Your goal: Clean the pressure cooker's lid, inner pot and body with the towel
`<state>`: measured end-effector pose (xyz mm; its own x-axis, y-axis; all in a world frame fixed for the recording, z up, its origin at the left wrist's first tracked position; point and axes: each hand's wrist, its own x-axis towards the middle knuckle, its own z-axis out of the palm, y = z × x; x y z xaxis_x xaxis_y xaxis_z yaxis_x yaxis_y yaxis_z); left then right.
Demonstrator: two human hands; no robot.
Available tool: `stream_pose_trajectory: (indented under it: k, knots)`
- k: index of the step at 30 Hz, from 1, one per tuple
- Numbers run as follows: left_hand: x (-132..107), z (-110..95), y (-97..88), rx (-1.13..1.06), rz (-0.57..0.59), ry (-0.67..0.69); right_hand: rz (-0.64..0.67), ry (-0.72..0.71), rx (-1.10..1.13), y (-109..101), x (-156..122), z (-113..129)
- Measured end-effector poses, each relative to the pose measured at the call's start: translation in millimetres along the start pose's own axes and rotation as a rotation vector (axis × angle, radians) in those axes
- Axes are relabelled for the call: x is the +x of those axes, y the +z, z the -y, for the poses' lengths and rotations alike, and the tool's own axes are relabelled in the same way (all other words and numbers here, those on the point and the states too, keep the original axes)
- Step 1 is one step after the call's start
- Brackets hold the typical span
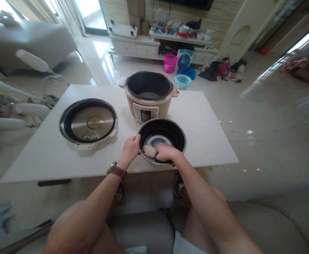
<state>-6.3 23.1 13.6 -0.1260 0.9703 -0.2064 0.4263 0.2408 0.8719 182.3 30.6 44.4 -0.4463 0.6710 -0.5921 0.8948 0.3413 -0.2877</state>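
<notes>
A black inner pot (179, 135) with a shiny rim is at the table's front edge, its mouth tilted toward me. My left hand (130, 150) is closed on the left side of its rim, thumb uppermost. Inside the pot, my right hand (166, 152) is closed on a crumpled greyish-beige cloth (150, 151), pressed near the left inner wall; some of its fingers are hidden. Just behind stands an electric pressure cooker (133, 102), lid off, its dark cavity showing. The cooker's round lid (94, 122) lies to the left, its metal underside facing up.
Everything rests on a white table (202, 127). A blurred rack with white-handled items (32, 60) stands beyond its left edge. On the floor behind are a pink basket (170, 63) and a light-blue basket (183, 82). A sofa (141, 225) is beneath me.
</notes>
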Motion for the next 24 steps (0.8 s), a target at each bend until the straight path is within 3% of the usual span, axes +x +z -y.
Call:
stream_pose_trajectory:
  k: [24]
  knots:
    - [1.1,0.9,0.8,0.029,-0.024,0.012,0.003,-0.007,-0.002,0.3,-0.6,0.3]
